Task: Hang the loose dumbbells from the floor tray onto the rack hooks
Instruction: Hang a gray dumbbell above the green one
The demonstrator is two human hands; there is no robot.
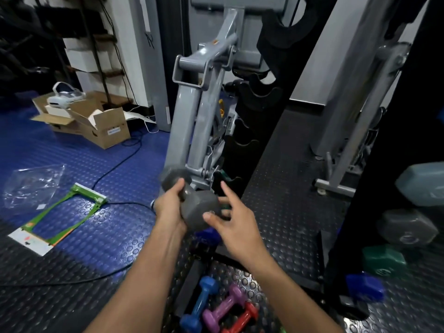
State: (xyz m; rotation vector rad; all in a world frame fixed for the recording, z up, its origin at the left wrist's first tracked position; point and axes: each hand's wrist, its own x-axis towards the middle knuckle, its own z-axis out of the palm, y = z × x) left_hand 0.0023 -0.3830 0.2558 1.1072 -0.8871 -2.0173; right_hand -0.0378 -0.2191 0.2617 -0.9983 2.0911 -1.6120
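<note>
My left hand [169, 207] grips the handle of a grey dumbbell [199, 210], held at mid-height in front of the black rack [249, 131] with its curved hooks. To the right of the dumbbell's near head, my right hand [230, 217] has its fingers spread, the thumb touching that head. Below, on the floor tray [189, 287], lie a blue dumbbell [200, 306], a purple dumbbell [224, 307] and a red dumbbell [242, 319]. Another rack side at the right carries a pale blue dumbbell [420, 183], a grey dumbbell [406, 229], a green dumbbell [382, 259] and a dark blue dumbbell [365, 287].
A grey machine frame [189, 111] stands just behind the held dumbbell. An open cardboard box [96, 123] with a white headset, a plastic bag [31, 183], a green-and-white package [55, 219] and a black cable [115, 169] lie on the studded floor to the left.
</note>
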